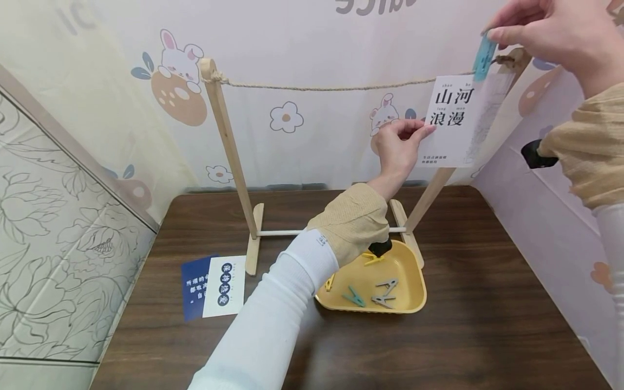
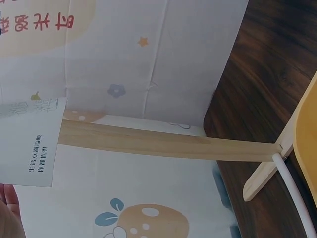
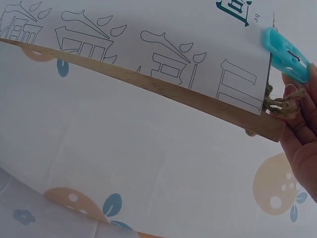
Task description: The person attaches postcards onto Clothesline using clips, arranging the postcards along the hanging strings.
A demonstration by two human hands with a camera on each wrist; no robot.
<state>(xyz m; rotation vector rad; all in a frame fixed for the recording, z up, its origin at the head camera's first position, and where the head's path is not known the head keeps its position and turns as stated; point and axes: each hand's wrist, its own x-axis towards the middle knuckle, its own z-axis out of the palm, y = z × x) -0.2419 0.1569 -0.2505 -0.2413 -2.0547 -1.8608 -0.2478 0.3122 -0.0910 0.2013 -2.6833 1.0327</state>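
Observation:
A white card with black characters hangs against the twine near the rack's right post. My left hand pinches its left edge between thumb and fingers. Up at the card's top edge, my right hand pinches the upper end of a light blue clothespin. In the right wrist view the clothespin's jaws sit over the card's edge, close to the knotted twine. Only a few fingertips of the left hand show in the left wrist view, below the card.
The wooden rack's posts stand on a dark wooden table. A yellow tray below holds several small clothespins, partly behind the left forearm. At left, a white card overlaps a blue card. A printed curtain hangs behind.

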